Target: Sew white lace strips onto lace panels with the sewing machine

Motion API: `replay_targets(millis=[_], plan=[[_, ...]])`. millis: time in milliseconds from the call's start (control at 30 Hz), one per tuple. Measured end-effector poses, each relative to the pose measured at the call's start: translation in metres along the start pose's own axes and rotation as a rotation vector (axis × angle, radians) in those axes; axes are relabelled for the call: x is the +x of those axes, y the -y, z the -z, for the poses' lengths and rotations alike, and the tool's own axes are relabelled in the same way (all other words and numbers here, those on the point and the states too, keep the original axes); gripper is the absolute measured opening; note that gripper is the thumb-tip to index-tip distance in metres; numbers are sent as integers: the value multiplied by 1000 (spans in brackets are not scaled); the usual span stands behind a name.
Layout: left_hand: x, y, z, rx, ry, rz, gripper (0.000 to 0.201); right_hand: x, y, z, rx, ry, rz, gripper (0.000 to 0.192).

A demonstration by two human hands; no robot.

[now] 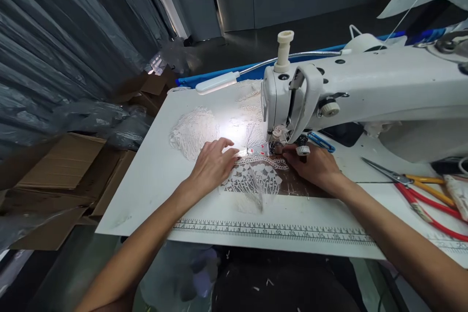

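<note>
Hands [212, 165] flat on crosswise lace [256, 175]

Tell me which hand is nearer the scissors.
Right. The right hand lies by the needle, left of the scissors; the left hand rests on the lace, farther left.

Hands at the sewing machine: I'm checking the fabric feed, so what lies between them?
In the head view, white lace spans between the left hand and right hand, under the presser foot.
</note>
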State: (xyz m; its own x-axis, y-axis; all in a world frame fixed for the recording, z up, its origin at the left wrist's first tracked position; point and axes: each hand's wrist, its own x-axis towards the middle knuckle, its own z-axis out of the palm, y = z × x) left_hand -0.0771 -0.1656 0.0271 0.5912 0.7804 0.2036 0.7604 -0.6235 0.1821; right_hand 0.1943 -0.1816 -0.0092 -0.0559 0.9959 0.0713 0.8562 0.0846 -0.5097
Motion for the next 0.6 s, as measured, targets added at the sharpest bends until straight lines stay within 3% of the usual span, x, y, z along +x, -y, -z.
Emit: replay_targets(millis=[67, 233, 433, 600], plan=[[14, 1, -1, -75, 20, -121, 22, -1, -4, -2, 47, -21, 23, 27], [51, 0, -20, -443, 211, -372, 18, -3, -6, -2, 108, -4, 89, 24], [61, 3, -45, -493, 210, -324, 14, -3, -6, 1, 116, 12, 119, 24], [55, -7, -36, -402, 209, -359, 22, -10, 0, 2, 210, 87, 246, 31]])
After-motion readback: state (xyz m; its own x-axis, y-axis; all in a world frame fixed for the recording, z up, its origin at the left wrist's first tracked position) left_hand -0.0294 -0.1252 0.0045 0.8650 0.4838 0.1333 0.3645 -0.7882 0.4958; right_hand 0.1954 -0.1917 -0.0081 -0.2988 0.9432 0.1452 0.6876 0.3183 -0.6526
